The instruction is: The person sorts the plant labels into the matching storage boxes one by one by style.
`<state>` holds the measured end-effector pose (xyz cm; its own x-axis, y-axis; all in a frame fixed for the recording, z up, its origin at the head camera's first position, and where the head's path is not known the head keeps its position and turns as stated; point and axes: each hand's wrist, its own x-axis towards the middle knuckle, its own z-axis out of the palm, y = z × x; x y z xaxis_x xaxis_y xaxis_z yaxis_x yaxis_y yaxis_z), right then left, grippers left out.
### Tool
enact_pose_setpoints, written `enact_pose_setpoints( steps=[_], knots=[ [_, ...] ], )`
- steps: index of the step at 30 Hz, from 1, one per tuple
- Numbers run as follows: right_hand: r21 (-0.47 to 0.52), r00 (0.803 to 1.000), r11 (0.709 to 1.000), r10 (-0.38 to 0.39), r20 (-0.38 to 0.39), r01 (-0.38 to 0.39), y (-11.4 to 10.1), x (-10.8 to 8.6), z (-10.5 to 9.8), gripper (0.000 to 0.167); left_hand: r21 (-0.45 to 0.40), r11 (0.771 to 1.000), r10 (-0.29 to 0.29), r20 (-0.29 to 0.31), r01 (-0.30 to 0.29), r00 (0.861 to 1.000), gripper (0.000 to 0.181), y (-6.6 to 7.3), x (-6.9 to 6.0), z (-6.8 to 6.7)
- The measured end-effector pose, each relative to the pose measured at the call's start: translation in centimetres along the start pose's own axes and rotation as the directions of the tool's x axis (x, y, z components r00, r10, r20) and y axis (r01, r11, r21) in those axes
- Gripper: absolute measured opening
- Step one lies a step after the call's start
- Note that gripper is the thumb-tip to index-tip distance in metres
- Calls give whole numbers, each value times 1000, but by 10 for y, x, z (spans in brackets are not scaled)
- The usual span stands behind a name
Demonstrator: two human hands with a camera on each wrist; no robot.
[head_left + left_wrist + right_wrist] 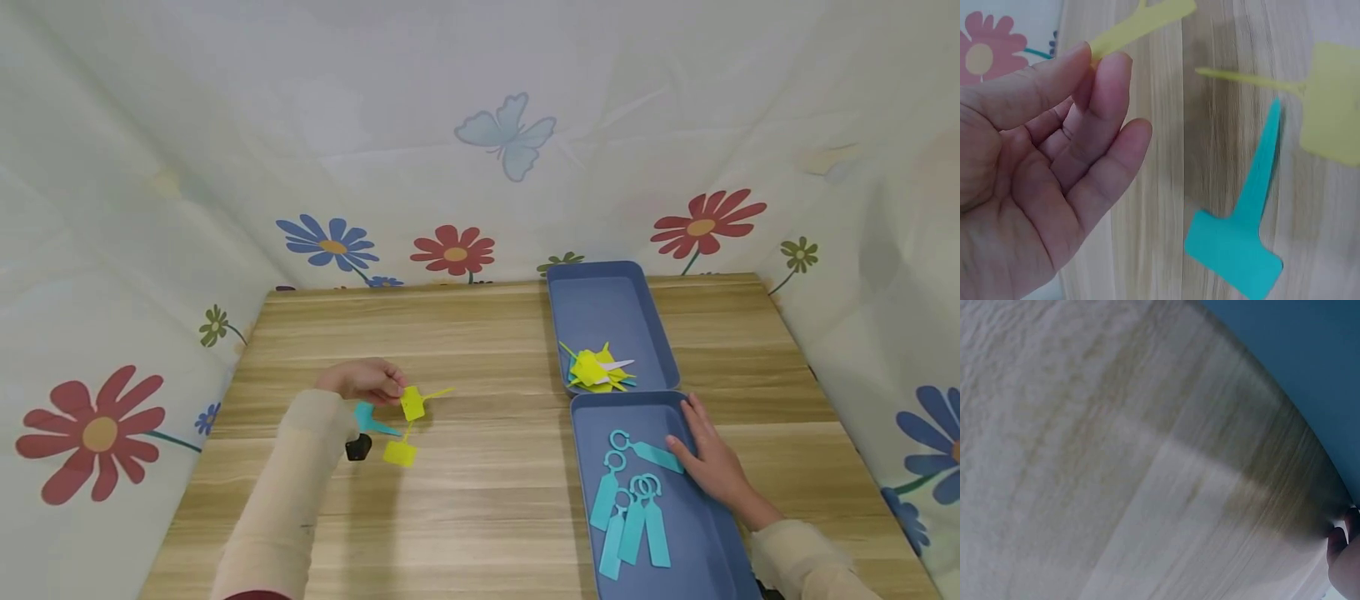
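My left hand (369, 381) pinches a yellow T-shaped plant label (413, 403) between thumb and index finger, just above the table. In the left wrist view that label (1144, 26) shows nearly edge-on at the top. Below the hand lie a teal T-shaped plant label (1235, 250) and another yellow plant label (1335, 103), whose stem points toward the teal one. My right hand (712, 458) rests on the right rim of the near blue tray (693, 542), thumb over the inside. Several teal hang tags (633, 521) with ring tops lie in that tray.
A far blue tray (603, 308) adjoins the near one. In its front end sits a pile of yellow, teal and white plant labels (592, 367). A small black object (358, 447) lies by the left sleeve. Floral cloth (375, 125) stands behind the wooden table (480, 517).
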<state>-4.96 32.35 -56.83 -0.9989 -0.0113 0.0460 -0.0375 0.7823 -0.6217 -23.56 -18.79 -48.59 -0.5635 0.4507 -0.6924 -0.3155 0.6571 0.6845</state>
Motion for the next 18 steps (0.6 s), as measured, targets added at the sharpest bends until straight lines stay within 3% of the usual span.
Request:
enact_pose_setpoints(
  steps=[10,18],
  knots=[
    [1,1000,1000,-2,-4,2,0,0,0,69,-76,997,36,54,-32,998,12,22,15,14],
    [13,1000,1000,-7,-7,7,1,0,1,69,-98,994,56,53,-50,997,13,43,25,28]
  ],
)
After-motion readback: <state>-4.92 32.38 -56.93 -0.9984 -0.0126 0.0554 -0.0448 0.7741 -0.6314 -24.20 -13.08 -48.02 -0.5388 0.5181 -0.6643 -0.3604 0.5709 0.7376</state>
